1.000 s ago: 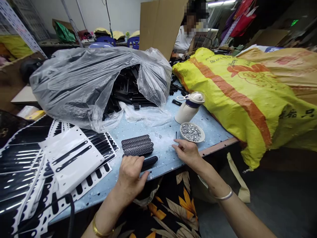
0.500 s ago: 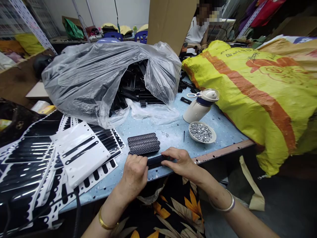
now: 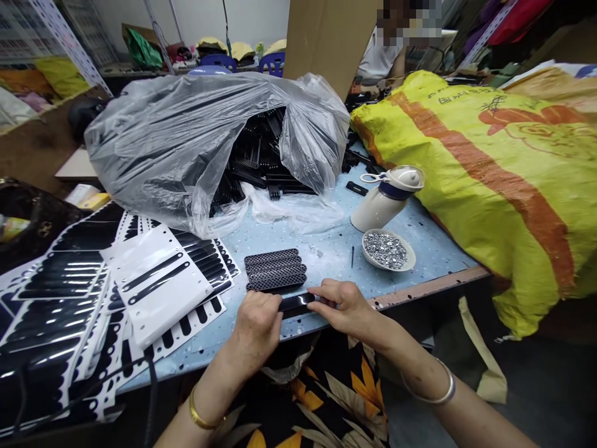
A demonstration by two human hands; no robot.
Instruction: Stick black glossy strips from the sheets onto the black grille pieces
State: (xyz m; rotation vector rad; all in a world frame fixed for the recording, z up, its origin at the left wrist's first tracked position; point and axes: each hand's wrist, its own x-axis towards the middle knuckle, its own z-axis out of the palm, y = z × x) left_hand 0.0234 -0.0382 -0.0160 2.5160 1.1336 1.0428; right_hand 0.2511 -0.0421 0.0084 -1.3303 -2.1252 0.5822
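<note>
My left hand (image 3: 259, 318) is closed around the left end of a flat black strip (image 3: 295, 303) with a glossy face. My right hand (image 3: 339, 302) pinches the strip's right end between thumb and fingers. It is held level near the table's front edge, and both ends are hidden by my fingers. Just beyond it lie several black perforated pieces (image 3: 275, 269), side by side in a block. To the left, a white sheet (image 3: 161, 289) bearing two long black stickers rests on more sheets of black stickers (image 3: 56, 311).
A bowl of small shiny metal parts (image 3: 388, 250) stands right of my hands, beside a thin dark rod (image 3: 352, 257) and a white lidded cup (image 3: 380, 202). Behind are a clear plastic bag (image 3: 177, 137) of black parts and a yellow sack (image 3: 504, 180). Another person (image 3: 380, 59) sits at the back.
The view has shifted slightly, so the scene sits a little further right. The strip's upper face now catches a bright reflection. Both hands keep their hold on it.
</note>
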